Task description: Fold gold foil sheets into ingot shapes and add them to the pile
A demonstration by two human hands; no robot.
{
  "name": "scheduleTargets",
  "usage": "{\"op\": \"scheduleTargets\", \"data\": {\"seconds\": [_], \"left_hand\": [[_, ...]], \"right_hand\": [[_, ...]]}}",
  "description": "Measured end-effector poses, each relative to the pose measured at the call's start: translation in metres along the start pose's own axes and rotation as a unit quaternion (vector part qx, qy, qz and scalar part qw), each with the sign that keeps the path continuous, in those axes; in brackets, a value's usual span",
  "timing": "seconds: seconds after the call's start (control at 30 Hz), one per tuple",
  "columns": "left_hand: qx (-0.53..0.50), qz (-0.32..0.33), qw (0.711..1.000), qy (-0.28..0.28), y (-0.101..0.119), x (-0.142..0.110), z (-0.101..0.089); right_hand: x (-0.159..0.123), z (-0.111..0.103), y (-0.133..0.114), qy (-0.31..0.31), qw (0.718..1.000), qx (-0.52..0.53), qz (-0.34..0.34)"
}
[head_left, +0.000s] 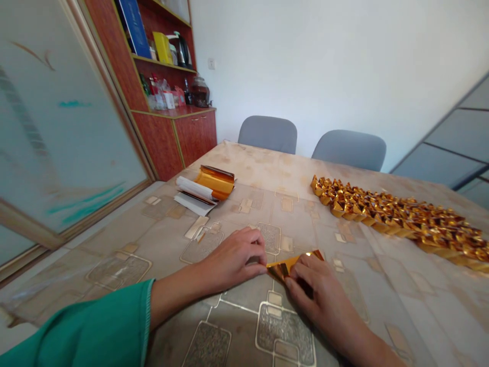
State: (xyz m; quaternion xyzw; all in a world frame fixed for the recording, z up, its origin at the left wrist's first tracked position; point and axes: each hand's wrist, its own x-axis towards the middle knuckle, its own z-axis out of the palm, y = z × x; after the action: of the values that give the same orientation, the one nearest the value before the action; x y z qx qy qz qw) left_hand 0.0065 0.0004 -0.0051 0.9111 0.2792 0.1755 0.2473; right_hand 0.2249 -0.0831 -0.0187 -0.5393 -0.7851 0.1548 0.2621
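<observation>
A piece of shiny gold foil paper [282, 267], partly folded to a point at its left end, lies low over the table in front of me. My left hand [246, 255] pinches that left tip between thumb and fingers. Over the right part of the paper, my right hand [311, 285] grips it with curled fingers, hiding some of the folds. To the right stretch long rows of folded gold paper pieces [393, 214], packed close together. A stack of curled gold and white paper sheets [214, 183] rests at the left, beyond my left hand.
A patterned cloth [229, 331] covers the table. Two grey chairs [267, 133] stand at its far side against the wall. At the back left is a red-brown cabinet [196, 135] holding a kettle [183, 51] and bottles. A frosted sliding door [69, 127] stands at the left.
</observation>
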Motion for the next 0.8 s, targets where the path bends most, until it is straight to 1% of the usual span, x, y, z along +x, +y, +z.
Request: {"op": "scheduleTargets", "data": {"seconds": [0.13,0.3,0.63,0.8], "left_hand": [[0.031,-0.023,0.999,0.009,0.001,0.002,0.003],[0.055,-0.029,0.998,0.011,0.002,0.004,0.006],[0.06,-0.058,0.996,-0.011,0.007,0.007,0.002],[0.046,-0.07,0.996,-0.002,0.005,0.006,0.005]], "right_hand": [[0.001,0.006,0.005,0.034,0.999,-0.018,0.008],[0.001,0.01,0.005,0.057,0.996,-0.067,0.0],[0.0,0.015,0.006,0.06,0.992,-0.115,0.0],[-0.001,0.015,0.007,0.05,0.99,-0.13,-0.002]]}}
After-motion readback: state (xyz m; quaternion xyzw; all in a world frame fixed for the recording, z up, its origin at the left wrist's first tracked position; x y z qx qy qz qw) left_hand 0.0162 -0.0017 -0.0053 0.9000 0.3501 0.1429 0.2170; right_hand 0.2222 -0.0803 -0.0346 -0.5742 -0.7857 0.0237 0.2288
